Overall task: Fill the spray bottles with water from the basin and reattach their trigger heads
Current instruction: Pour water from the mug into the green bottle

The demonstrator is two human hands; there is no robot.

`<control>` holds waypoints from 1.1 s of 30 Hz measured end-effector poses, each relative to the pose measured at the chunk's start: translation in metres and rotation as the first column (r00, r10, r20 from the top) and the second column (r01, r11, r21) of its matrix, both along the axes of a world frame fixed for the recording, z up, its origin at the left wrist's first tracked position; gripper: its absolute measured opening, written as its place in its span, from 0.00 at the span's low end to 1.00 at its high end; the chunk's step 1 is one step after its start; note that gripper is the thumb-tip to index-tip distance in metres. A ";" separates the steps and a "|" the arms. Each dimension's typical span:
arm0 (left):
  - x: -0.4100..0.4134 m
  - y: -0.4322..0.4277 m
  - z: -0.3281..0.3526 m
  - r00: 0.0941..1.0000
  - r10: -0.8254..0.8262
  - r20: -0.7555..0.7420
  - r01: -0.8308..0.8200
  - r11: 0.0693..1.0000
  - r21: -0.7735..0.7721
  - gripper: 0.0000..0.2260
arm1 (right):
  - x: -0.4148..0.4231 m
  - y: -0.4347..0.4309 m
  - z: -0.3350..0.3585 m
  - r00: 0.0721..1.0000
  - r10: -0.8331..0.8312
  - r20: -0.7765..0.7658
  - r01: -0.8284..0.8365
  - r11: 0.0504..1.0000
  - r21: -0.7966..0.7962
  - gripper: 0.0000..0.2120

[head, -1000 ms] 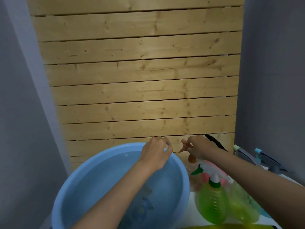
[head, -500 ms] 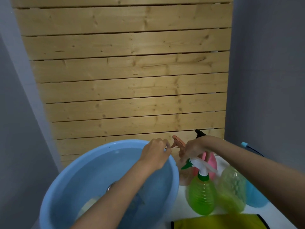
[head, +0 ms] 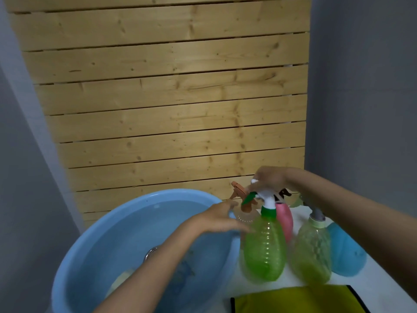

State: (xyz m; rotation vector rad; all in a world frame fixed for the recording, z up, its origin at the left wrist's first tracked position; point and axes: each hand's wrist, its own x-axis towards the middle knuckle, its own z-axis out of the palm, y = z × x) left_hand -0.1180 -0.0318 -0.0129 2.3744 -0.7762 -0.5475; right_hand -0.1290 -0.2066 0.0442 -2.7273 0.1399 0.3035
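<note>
Right hand (head: 272, 178) moved onto white trigger head (head: 267, 196), grasping it; left hand (head: 222, 219) released, against ribbed translucent green bottle (head: 264, 251).

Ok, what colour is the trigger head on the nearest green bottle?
White trigger head, green nozzle and collar; head view shows it.

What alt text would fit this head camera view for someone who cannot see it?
A person's right hand grips the white trigger head of a green spray bottle while the open left hand reaches toward its shoulder, beside a blue basin of water.
</note>
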 end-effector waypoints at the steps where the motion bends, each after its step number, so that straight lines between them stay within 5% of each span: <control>1: -0.003 -0.002 -0.001 0.999 -0.008 -0.034 0.007 1.000 -0.023 0.33 | -0.001 0.000 0.004 0.999 -0.007 0.045 0.005 0.999 0.043 0.18; 7: -0.021 -0.014 -0.009 0.994 0.017 -0.110 -0.040 0.976 -0.216 0.35 | -0.012 0.005 0.030 0.979 -0.016 0.205 -0.030 0.975 0.219 0.21; 9: -0.028 -0.015 -0.008 0.998 0.024 -0.058 -0.042 0.948 -0.317 0.32 | -0.017 0.009 0.038 0.954 -0.049 0.297 -0.046 0.952 0.304 0.21; 11: -0.031 -0.014 -0.007 0.990 0.127 0.066 -0.093 0.922 -0.376 0.40 | -0.021 0.014 0.043 0.921 -0.108 0.375 -0.061 0.910 0.411 0.20; 13: -0.032 -0.008 -0.008 0.935 0.280 0.218 -0.183 0.907 -0.378 0.46 | -0.024 0.019 0.041 0.892 -0.146 0.427 -0.101 0.858 0.504 0.21; 17: -0.036 0.006 -0.013 0.832 0.380 0.404 -0.230 0.899 -0.373 0.36 | -0.028 0.029 0.019 0.846 -0.192 0.497 -0.191 0.761 0.619 0.30; 21: -0.032 0.029 -0.026 0.683 0.438 0.585 -0.321 0.899 -0.298 0.35 | -0.039 0.047 -0.015 0.745 -0.226 0.628 -0.099 0.893 0.439 0.32; 24: -0.031 0.050 -0.036 0.544 0.418 0.728 -0.332 0.904 -0.271 0.40 | -0.055 0.060 -0.030 0.791 -0.307 0.529 0.038 0.888 0.458 0.41; 27: -0.033 0.069 -0.042 0.386 0.391 0.836 -0.293 0.911 -0.290 0.46 | -0.068 0.066 -0.045 0.896 -0.324 0.302 0.056 0.760 0.647 0.48; 30: -0.041 0.084 -0.039 0.248 0.342 0.906 -0.259 0.925 -0.278 0.46 | -0.079 0.071 -0.061 0.941 -0.337 0.036 0.112 0.409 0.906 0.28; 33: -0.049 0.097 -0.035 0.173 0.296 0.939 -0.203 0.944 -0.260 0.42 | -0.081 0.069 -0.078 0.977 -0.200 -0.069 0.122 0.264 0.957 0.32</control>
